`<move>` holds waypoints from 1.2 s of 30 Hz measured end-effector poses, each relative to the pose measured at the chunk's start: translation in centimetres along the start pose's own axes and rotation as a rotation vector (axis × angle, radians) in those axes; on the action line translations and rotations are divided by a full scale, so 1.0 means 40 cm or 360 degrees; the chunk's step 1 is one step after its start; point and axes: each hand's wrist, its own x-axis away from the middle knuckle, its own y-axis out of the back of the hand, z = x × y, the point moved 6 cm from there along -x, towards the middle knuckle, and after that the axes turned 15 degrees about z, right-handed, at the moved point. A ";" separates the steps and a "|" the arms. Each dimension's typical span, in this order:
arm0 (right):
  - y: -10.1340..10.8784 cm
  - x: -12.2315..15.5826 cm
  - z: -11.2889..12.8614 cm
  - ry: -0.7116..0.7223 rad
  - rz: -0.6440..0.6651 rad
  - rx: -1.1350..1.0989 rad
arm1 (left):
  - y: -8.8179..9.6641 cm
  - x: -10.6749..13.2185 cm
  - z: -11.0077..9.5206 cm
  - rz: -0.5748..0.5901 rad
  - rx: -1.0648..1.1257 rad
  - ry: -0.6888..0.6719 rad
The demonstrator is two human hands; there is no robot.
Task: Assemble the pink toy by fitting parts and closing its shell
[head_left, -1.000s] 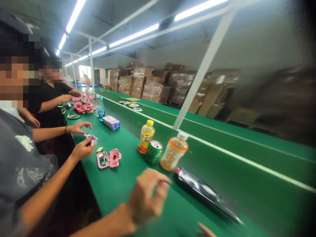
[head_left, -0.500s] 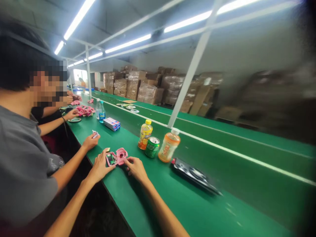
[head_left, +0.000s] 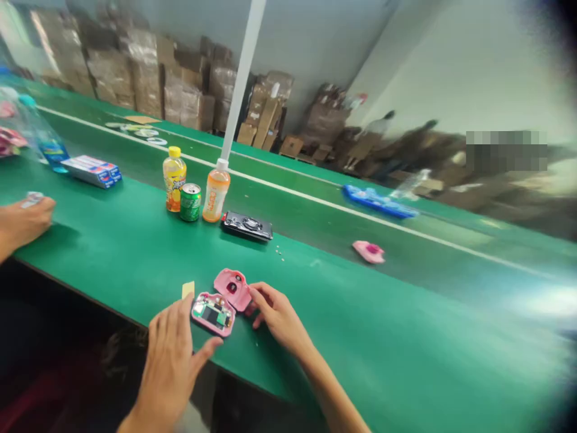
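Note:
My left hand (head_left: 174, 346) is curved around the left and near edges of a pink plastic housing (head_left: 211, 329), with fingers at one side and thumb at the near edge. Inside the housing a green circuit board (head_left: 220, 319) and a dark part show. Between thumb and fingers, my right hand (head_left: 274, 310) grips the edge of the matching pink cover (head_left: 238, 294), which lies folded open beyond the housing with its inside up. A small pale yellow piece (head_left: 188, 290) sticks up by my left fingertips.
Beyond stand a yellow-capped bottle (head_left: 174, 180), a green can (head_left: 190, 203), an orange drink bottle (head_left: 216, 192) and a black device (head_left: 247, 227). A pink part (head_left: 368, 251) and blue tray (head_left: 378, 201) lie right. Another person's hand (head_left: 31, 219) holds something small at left, near a box (head_left: 92, 171).
The view has swung right and down, bringing the blue tray and loose pink part into sight. Both hands stay at the pink pieces, and the cover still lies opened out.

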 end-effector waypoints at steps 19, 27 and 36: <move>-0.213 -0.107 0.163 0.0387 -0.0162 0.1468 | -0.007 -0.164 0.115 0.0692 0.1635 0.0086; -0.188 -0.087 0.158 0.0557 -0.0351 0.1750 | -0.062 -0.179 0.126 0.0434 0.2231 0.0369; -0.210 -0.117 0.194 0.0281 -0.0121 0.2112 | -0.039 -0.165 0.125 0.0276 0.2155 0.0425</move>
